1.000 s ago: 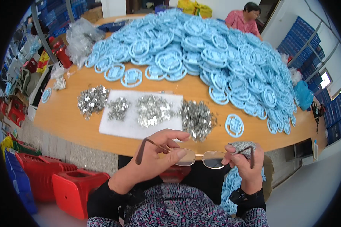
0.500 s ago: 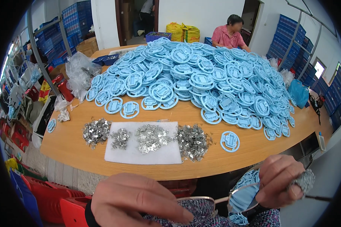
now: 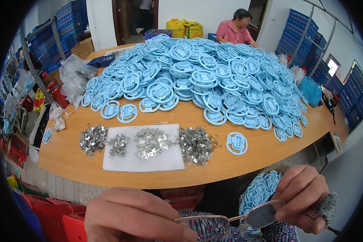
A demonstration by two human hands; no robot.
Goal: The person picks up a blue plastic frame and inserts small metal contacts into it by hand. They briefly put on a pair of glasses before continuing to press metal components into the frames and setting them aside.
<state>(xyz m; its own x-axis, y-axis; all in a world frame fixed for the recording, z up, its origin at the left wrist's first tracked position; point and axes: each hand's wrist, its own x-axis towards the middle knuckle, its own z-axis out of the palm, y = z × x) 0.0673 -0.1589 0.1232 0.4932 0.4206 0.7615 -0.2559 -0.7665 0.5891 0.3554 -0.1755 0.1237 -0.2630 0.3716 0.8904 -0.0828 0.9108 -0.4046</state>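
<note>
Currently, the eyeglasses (image 3: 259, 215) are up in both hands, in front of the lap, below the near edge of the wooden table (image 3: 218, 174). Left hand (image 3: 129, 215): fingers bent and close together, seems to pinch the outer end of the left lens rim; exact contact partly hidden. Right hand (image 3: 300, 197): thumb and finger pinching the outer edge of the right lens; grey speckled knit piece (image 3: 328, 207) at its fingertips, cloth or finger cover, can't tell.

Progress, my read: mid-handling. Glasses are picked up, not worn, not set down. Tabletop parts lie untouched by either hand: big heap of light-blue plastic discs (image 3: 197, 76), one lone disc (image 3: 237, 143) apart at right, small metal pieces (image 3: 151, 143) on a white foam sheet (image 3: 143, 165), more metal piled just beside it at both ends. Whether any disc has metal fitted: too small to tell. More discs sit in a container (image 3: 262, 187) below the table.

Writing: yellow sacks (image 3: 185, 28) at the back have marks, maybe printing, unreadable. No legible label on glasses, discs or metal.
</note>
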